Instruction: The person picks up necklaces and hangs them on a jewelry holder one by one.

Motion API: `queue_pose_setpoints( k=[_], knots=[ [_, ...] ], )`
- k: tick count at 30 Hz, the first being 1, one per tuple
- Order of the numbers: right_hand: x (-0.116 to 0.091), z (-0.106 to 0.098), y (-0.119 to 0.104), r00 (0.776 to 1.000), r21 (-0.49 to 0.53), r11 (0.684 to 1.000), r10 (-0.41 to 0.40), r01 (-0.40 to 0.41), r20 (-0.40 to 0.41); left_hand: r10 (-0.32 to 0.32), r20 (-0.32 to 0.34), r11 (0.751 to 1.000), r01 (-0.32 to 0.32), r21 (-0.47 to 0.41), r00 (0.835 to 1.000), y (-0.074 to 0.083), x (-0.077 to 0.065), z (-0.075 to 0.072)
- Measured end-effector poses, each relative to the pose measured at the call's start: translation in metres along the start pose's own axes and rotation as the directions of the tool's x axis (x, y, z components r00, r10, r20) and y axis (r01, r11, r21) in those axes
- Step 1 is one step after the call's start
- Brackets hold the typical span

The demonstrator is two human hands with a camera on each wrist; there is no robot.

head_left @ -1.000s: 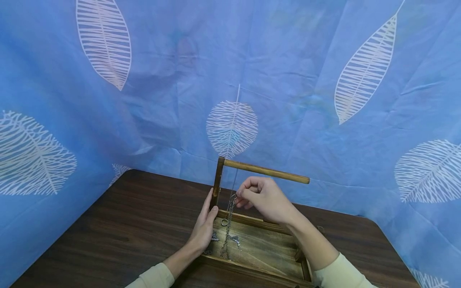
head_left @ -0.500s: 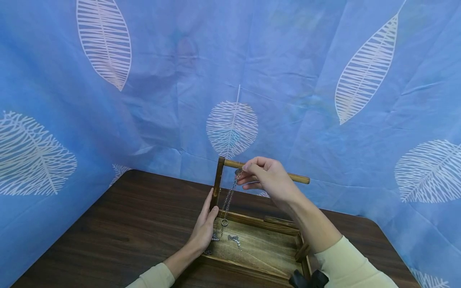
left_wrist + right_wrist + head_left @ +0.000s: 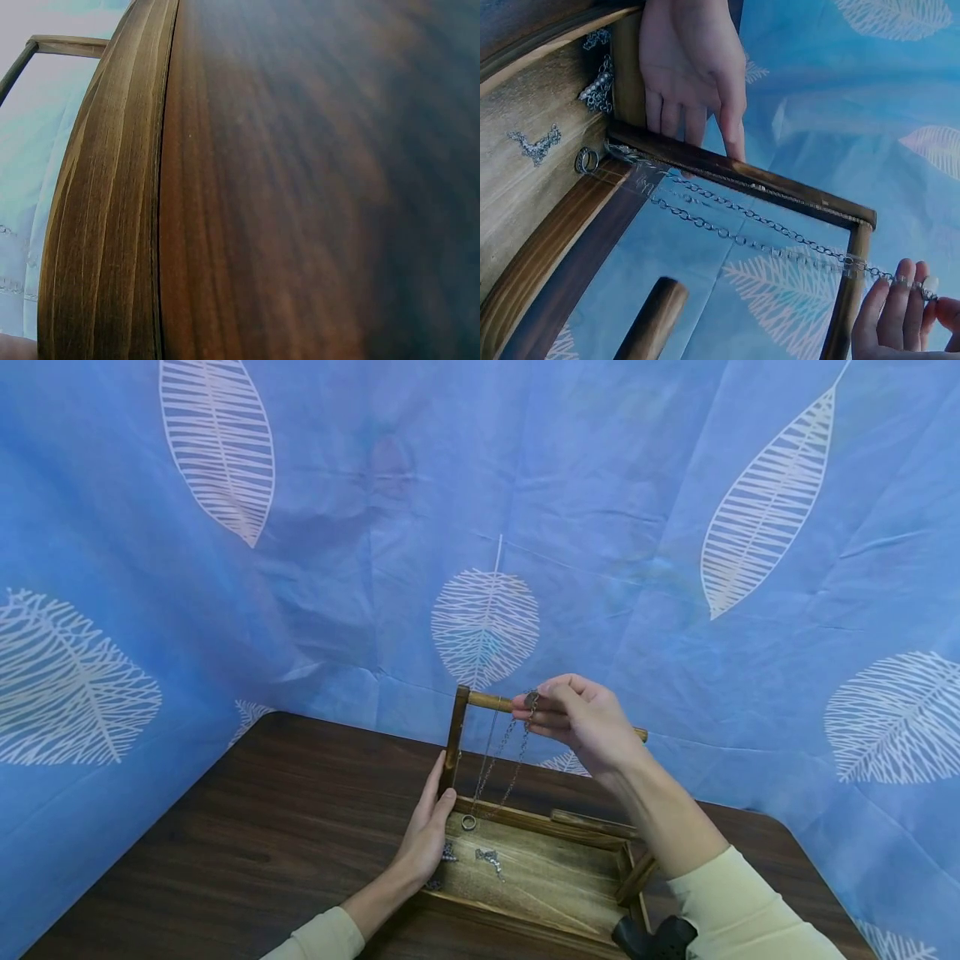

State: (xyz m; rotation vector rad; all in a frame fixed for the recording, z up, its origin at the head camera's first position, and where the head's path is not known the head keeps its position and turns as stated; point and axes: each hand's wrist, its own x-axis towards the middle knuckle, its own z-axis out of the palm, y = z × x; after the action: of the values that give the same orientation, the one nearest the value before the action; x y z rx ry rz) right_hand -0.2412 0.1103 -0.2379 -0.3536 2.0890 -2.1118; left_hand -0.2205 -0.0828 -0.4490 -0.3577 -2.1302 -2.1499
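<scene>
My right hand [image 3: 585, 718] is raised in front of the stand's crossbar [image 3: 487, 702], pinching a silver chain necklace [image 3: 491, 768] near a small round disc; the chain hangs in a long loop. My left hand [image 3: 420, 839] rests against the left side of the wooden jewelry stand [image 3: 456, 735], fingers straight along the upright and thumb against it. A thin necklace with a ring pendant [image 3: 468, 822] hangs from the crossbar's left part. In the right wrist view, the left hand's fingertips pass partly behind the upright.
The stand's tray [image 3: 540, 917] holds a small silver chain piece [image 3: 489, 858] and more chains [image 3: 598, 90] by its left wall. A short wooden bar [image 3: 636, 878] rises at the tray's right end. The dark table [image 3: 225, 827] lies around it, with a blue leaf-print cloth [image 3: 600, 527] behind.
My right hand has lifted the bunched necklace up out of the tray and moved right and up to crossbar height, so the chain now spreads into an open loop. The left hand stays put.
</scene>
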Motion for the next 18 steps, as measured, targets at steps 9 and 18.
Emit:
queue_pose_setpoints(
  k=[9, 18],
  knots=[
    [-0.008, -0.031, -0.01, 0.999, 0.133, 0.991, -0.021, 0.026, -0.043, 0.003, 0.004, 1.0, -0.003, 0.01, 1.0, 0.0, 0.0, 0.0],
    [-0.028, -0.082, -0.012, 0.996, 0.13, 0.99, -0.048, 0.058, -0.075, 0.002, 0.003, 1.0, -0.002, 0.008, 1.0, 0.0, -0.001, 0.0]
  ],
)
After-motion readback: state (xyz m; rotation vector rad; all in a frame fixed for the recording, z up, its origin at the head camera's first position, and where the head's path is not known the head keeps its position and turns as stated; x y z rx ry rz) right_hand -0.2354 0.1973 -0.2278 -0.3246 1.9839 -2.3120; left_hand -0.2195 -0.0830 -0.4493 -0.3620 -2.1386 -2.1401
